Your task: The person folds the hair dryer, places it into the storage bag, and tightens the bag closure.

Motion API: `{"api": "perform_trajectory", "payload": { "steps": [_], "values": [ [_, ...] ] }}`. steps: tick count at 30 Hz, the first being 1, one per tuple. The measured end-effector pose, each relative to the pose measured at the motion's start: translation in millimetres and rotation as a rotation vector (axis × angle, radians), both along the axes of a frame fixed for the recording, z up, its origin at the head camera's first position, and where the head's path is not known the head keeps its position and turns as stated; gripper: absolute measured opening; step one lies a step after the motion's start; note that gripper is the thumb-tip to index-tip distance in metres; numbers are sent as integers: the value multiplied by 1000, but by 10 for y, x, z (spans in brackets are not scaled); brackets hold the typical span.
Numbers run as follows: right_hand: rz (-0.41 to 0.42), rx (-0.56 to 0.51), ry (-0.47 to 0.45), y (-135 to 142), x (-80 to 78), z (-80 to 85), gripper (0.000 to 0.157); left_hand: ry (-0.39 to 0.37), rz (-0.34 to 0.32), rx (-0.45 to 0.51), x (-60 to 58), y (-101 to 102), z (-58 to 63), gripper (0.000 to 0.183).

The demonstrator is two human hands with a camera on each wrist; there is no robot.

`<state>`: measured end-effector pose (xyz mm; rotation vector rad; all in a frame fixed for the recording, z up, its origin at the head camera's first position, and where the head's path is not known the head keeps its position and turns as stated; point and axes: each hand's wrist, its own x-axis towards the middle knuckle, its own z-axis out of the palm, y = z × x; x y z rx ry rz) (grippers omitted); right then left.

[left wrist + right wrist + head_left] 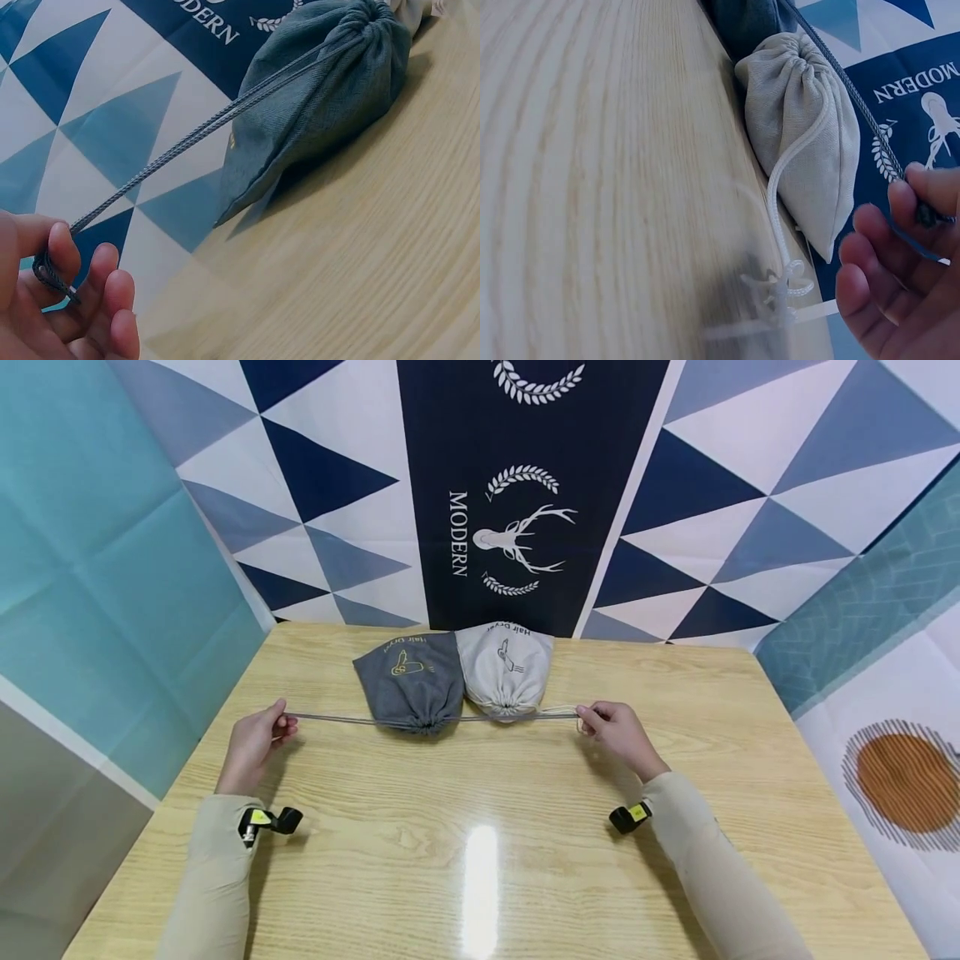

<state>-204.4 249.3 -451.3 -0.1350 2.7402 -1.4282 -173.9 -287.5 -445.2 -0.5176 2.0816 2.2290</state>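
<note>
A dark grey drawstring bag (408,681) with a yellow hair dryer print lies at the back of the table, its mouth gathered tight. Its grey drawstring (172,154) stretches out taut to both sides. My left hand (255,739) pinches one end between thumb and forefinger, with a loop of cord hanging among the fingers. On the other side my right hand (618,735) pinches the knotted opposite end. Beside the grey bag lies a light grey drawstring bag (510,668), also gathered shut. Its white cord (780,202) trails onto the table below my right hand, ending in a loose knot.
The wooden table (390,860) extends toward me, with a bright light reflection on it. Patterned cloth (352,485) with triangles and a deer head rises behind the bags. Teal cloth (97,527) hangs at the left. Wrist cameras (281,820) sit on both sleeves.
</note>
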Motion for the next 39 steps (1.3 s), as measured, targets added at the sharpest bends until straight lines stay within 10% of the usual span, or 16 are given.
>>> {"api": "perform_trajectory", "payload": {
  "steps": [18,39],
  "values": [
    [6,209,4,137,73,-125,45,-74,-20,-132,-82,-119,-18,33],
    [15,20,-94,204,97,-119,50,-127,-45,-284,21,-83,-108,46]
  ]
}}
